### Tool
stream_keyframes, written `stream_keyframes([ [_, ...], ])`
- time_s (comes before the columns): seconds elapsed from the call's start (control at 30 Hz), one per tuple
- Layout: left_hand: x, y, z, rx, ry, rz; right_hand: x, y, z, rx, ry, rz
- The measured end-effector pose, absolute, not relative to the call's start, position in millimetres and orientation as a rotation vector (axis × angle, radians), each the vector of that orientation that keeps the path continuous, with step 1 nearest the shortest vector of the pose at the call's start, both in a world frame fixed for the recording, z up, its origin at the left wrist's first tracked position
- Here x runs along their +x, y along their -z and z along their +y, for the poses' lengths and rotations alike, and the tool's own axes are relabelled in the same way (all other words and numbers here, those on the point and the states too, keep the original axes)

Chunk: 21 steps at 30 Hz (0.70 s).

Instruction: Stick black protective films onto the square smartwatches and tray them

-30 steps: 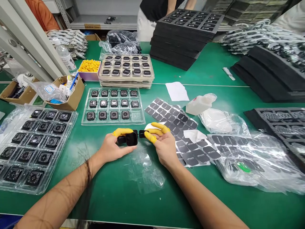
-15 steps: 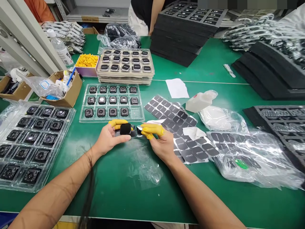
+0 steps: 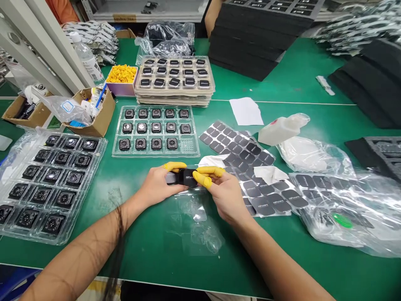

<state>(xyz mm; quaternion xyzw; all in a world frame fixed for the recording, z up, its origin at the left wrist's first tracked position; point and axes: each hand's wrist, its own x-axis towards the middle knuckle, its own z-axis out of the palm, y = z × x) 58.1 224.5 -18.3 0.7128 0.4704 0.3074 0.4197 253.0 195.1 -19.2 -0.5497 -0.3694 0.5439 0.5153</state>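
My left hand [image 3: 163,184], yellow finger cots on its fingers, grips a black smartwatch body [image 3: 172,178] above the table. My right hand [image 3: 224,188], also in yellow finger cots, pinches the right edge of a black rounded-square sticker [image 3: 189,177] with white lettering. The sticker lies against or just over the watch body; which of these I cannot tell. Beyond my hands sits a clear tray [image 3: 156,155] of watch bodies, its front right pocket without one. Sheets of similar stickers [image 3: 261,205] are by my right hand, with a crumpled white wipe [image 3: 271,174] on them.
Another watch tray [image 3: 103,146] lies left. Behind are stacked trays [image 3: 175,98], a box of yellow finger cots [image 3: 122,85] and a carton [image 3: 108,110]. A white bottle [image 3: 283,128], plastic bags [image 3: 360,209] and black foam stacks [image 3: 247,50] stand right and back. Clear film scraps [image 3: 203,234] lie in front.
The black sticker now shows its lettering over the watch, held by my right fingers; before, the watch's dark face was uncovered. The view has shifted, so my hands appear further right.
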Motion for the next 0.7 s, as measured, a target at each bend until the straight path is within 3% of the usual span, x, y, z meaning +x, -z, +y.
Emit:
stream_keyframes([
  [0.7, 59.5, 16.3, 224.3, 1.860, -0.730, 1.191, 243.6, 26.1, 195.7, -1.340, -1.419, -0.740],
])
